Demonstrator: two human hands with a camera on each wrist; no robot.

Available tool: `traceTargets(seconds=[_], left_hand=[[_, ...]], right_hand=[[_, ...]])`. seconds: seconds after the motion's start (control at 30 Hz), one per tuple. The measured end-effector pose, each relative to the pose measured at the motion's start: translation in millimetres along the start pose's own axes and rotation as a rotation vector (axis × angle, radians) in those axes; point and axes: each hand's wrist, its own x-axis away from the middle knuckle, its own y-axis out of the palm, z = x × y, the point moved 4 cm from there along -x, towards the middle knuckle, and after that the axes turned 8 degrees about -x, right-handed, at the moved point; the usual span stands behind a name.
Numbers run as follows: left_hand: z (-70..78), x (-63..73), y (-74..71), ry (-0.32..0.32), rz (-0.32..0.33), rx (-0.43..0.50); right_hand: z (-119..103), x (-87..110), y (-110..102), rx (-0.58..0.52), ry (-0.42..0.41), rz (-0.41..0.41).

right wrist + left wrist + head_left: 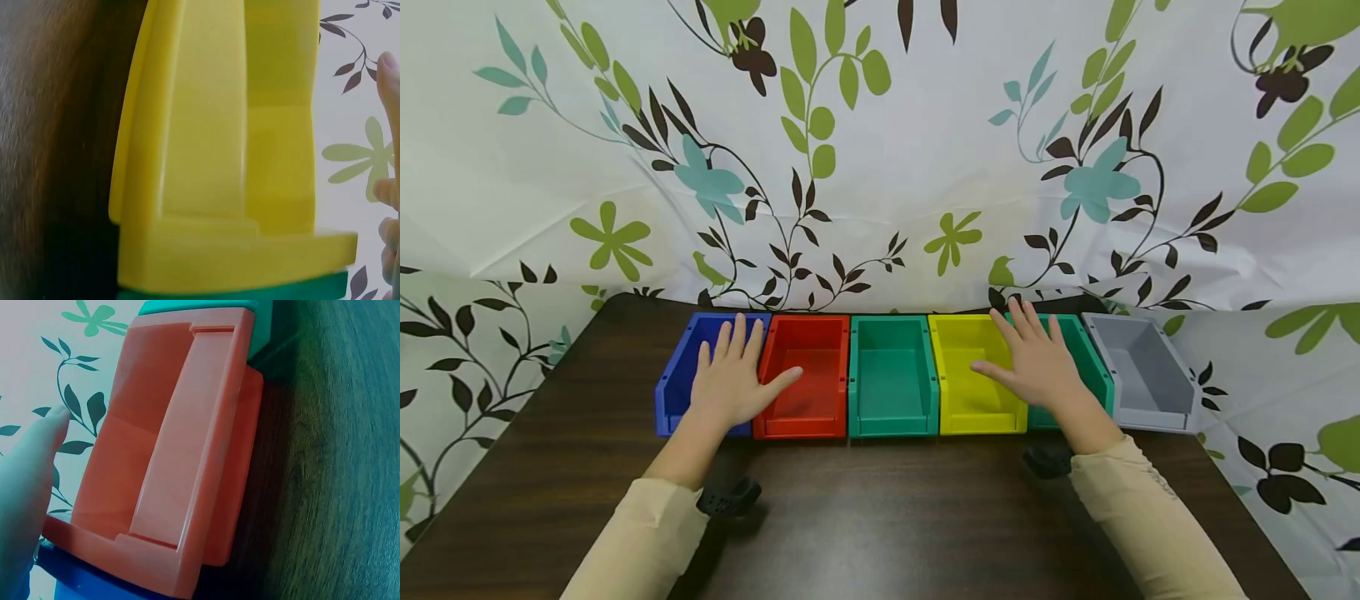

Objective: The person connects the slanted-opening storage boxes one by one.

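Observation:
In the head view my left hand (730, 383) hovers with spread, straight fingers over the blue bin (672, 392), its thumb reaching across the red bin (805, 375). My right hand (1037, 358) is likewise spread, over the right-hand green bin (1086, 375), with its thumb over the yellow bin (973, 375). Neither hand holds anything. The left wrist view shows the red bin (181, 437) close up beside my thumb (31, 469). In the right wrist view the yellow bin (206, 125) fills the middle, and fingers (389, 234) show at the right edge.
Between the red and yellow bins stands another green bin (893, 375), and a grey bin (1150, 383) ends the row at the right. The bins line the back of a dark wooden table (880, 517). Behind it hangs a white cloth (910, 150) printed with leaves and flowers.

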Motion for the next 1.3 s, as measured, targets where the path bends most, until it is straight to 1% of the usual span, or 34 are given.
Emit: traceTargets(seconds=[0.23, 0.37, 0.53, 0.6, 0.7, 0.83, 0.93, 1.07, 1.2, 1.3], left_hand=[[-8.4, 0.8, 0.7, -0.010, -0.001, 0.016], [-14.7, 2.8, 2.0, -0.016, 0.006, 0.042], [-23.2, 7.2, 3.9, -0.040, 0.011, 0.087], [-25.7, 8.6, 3.5, -0.046, 0.021, 0.107], [-29.4, 9.4, 1.4, -0.048, 0.054, 0.136], [-34.3, 10.9, -3.7, -0.066, 0.095, 0.175], [-39.2, 12.0, -7.9, -0.099, 0.135, 0.195], [-48.8, 12.3, -11.8, -0.156, 0.185, 0.196], [-59.3, 11.9, -15.0, -0.202, 0.196, 0.192], [-67.1, 10.7, -16.4, -0.228, 0.177, 0.235]], right_hand=[[-13.1, -3.5, 2.9, -0.030, -0.023, 0.013], [-22.1, -5.3, 5.4, -0.040, -0.034, 0.022], [-34.0, -6.8, 8.2, -0.102, -0.050, 0.012], [-38.8, -6.9, 7.7, -0.148, -0.052, 0.008], [-45.0, -6.6, 6.4, -0.229, -0.043, 0.000], [-53.3, -6.5, 4.4, -0.360, -0.013, -0.019], [-60.6, -6.9, 3.1, -0.450, 0.007, -0.011], [-72.6, -7.5, 1.1, -0.577, -0.001, 0.025], [-85.9, -8.8, 0.8, -0.722, -0.006, 0.025], [-97.2, -10.3, 3.3, -0.829, -0.006, -0.014]])
